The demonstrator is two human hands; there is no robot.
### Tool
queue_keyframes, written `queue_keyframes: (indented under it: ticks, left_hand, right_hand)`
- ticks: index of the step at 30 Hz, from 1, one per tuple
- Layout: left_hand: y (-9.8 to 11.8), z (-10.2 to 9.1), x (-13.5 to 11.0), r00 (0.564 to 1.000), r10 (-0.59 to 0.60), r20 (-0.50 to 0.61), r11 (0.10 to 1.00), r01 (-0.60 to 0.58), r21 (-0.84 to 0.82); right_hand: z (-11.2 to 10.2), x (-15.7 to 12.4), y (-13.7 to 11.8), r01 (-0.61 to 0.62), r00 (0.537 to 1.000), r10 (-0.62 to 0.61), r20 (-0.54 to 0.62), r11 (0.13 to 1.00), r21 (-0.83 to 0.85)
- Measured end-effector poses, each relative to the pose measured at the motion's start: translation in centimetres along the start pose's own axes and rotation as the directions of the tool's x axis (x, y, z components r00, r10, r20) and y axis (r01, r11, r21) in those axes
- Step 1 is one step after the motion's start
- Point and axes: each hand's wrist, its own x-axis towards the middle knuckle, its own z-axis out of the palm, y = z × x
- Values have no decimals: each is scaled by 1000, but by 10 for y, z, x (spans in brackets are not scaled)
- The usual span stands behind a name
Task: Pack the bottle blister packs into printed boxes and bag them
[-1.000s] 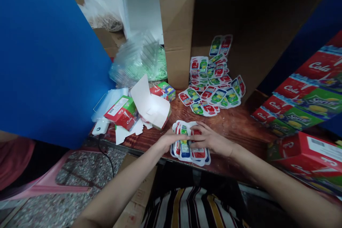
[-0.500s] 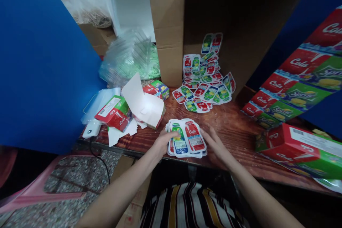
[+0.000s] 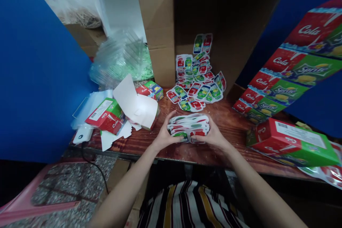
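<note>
Between my two hands is a stack of jar-shaped sachets (image 3: 189,124), printed in red and green, standing on edge so that their white rims face up. My left hand (image 3: 163,133) closes on the stack's left end, thumb across the front. On the right end, my right hand (image 3: 213,132) grips the same way. Beyond the stack, a loose heap of similar sachets (image 3: 196,91) spills out of a large cardboard box (image 3: 160,35). Left of my hands lies a carton with its white flap raised (image 3: 143,110).
Closed Cola and Sprite cartons (image 3: 283,82) are piled at the right, with another carton (image 3: 294,144) lying before them. At the left are a red-green carton (image 3: 105,115), a white device with a cable (image 3: 83,134) and clear plastic trays (image 3: 117,57). Blue panels (image 3: 34,78) flank the table.
The sachet stack has turned from lying face up to standing on edge. My right hand, earlier loosely open beside it, now grips its right end. The view has shifted slightly.
</note>
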Motion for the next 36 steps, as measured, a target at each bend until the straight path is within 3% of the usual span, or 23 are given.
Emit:
queue_keyframes:
  ticks: [4,7,10,14,19,25,28,31,34,36]
  left_hand:
    - [-29,4,-4,999,-49,-22,998,49,37]
    - [-38,12,-10,995,-26,-101,998,32,48]
    - [-31,18,-16,984,-12,-176,995,29,93]
    - [-30,18,-20,991,-20,-134,995,33,97]
    - [-42,15,-13,991,-37,-127,996,47,78]
    - [-12,17,1,988,32,-149,986,-7,165]
    - [-11,16,0,993,-25,-117,995,36,92]
    - [-20,14,1,981,-99,-169,994,106,31]
    - [-20,13,9,943,-233,-239,972,219,-83]
    - [-14,13,17,884,-416,-213,902,373,-216]
  right_hand:
    - [4,-5,32,8,999,-8,31,1000,-14]
    - [3,-9,35,43,999,-42,22,998,-43]
    - [-1,-14,30,68,998,-69,-5,993,-94]
    - [-2,-20,37,103,994,-97,52,987,-121]
    - [6,-16,46,41,990,-34,136,998,-51]
    - [3,-5,16,20,995,-21,93,1000,10]
    - [4,-6,17,-1,996,0,92,1000,11]
    - [9,-6,22,-15,994,16,109,1000,-11]
    - [9,1,16,-42,996,42,77,999,2]
    - [6,9,5,-158,985,152,81,985,66]
